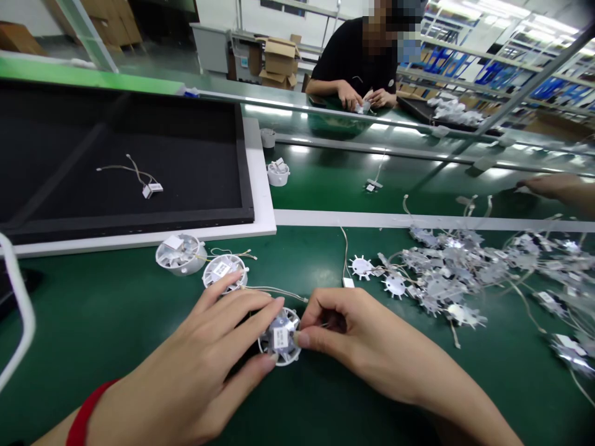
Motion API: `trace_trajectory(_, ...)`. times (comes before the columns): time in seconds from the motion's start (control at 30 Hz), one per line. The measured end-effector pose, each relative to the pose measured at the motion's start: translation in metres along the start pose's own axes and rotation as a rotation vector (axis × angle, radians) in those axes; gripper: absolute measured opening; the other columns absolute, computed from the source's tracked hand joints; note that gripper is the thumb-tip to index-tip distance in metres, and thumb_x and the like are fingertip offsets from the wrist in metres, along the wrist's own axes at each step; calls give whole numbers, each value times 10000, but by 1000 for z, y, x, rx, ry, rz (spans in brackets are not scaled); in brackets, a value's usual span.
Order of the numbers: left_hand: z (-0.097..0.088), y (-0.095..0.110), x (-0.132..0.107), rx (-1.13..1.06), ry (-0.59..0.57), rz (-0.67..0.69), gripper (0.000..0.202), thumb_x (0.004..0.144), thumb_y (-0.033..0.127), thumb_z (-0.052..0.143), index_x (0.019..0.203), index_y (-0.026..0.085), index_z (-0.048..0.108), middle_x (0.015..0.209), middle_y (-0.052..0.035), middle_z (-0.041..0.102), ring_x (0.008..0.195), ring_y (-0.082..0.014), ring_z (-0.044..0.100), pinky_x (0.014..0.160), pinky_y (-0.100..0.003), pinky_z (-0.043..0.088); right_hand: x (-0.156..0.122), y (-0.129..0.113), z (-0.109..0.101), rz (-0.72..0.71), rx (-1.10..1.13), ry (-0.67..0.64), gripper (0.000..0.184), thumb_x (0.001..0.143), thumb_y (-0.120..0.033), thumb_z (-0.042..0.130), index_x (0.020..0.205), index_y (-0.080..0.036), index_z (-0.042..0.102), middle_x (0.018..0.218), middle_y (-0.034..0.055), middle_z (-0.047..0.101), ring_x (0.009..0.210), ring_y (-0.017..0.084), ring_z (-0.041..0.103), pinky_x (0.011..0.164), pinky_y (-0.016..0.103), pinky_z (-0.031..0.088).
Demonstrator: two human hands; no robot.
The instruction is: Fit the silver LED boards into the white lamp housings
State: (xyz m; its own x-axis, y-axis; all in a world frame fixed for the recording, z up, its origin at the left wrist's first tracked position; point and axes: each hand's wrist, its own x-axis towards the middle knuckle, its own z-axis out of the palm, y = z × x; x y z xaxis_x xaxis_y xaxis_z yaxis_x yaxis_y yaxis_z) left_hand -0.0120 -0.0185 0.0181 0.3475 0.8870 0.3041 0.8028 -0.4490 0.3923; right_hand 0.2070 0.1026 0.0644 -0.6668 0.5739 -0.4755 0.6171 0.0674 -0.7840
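Observation:
A small round white housing (280, 338) with a finned LED module and a white label inside sits on the green table in front of me. My left hand (218, 347) grips its left side between thumb and fingers. My right hand (344, 328) is pinched at its right edge, fingers curled, with a thin wire (274, 289) running off to the left. Two more filled white housings (180, 253) (224, 272) lie just beyond my left hand.
A heap of finned LED modules with wires (455, 279) spreads to the right. A large black tray (125, 161) with one wired part lies at left. Another white housing (277, 173) stands farther back. A person in black (357, 62) works across the table; another arm (562, 189) reaches in at right.

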Motion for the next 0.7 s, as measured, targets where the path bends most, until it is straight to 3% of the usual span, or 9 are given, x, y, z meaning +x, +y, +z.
trace_trajectory(0.1, 0, -1, 1, 19, 26, 4, 385, 1146, 277, 475, 1527, 228, 480, 1405, -16, 705, 1383, -182, 606, 1350, -322, 154, 0, -1, -3, -15, -28, 1, 143, 959, -264, 755, 830, -226, 708, 773, -36, 704, 708, 141, 562, 628, 269, 389)
trace_trajectory(0.3, 0, -3, 5, -12, 23, 83, 280, 1184, 220, 429, 1413, 268, 584, 1352, 12, 727, 1316, -156, 647, 1359, -368, 88, -6, 1, -10, -144, -213, 13, 155, 1021, -193, 690, 915, -232, 797, 924, 4, 787, 840, 183, 675, 758, 298, 454)
trace_trajectory(0.53, 0, 1, 5, 38, 24, 84, 306, 1163, 175, 409, 1417, 224, 574, 1339, -17, 714, 1266, -178, 649, 1349, -408, 76, -6, 6, -11, -334, -486, -19, 231, 1058, -153, 584, 969, -191, 794, 916, 42, 749, 803, 200, 681, 720, 321, 447)
trace_trajectory(0.7, 1, 2, 5, 25, 39, 76, 322, 1136, 143, 438, 1411, 232, 578, 1317, -20, 708, 1275, -178, 640, 1354, -399, 81, -5, 7, -9, -355, -541, -33, 238, 1049, -140, 583, 968, -181, 803, 896, 54, 745, 794, 213, 682, 718, 331, 452)
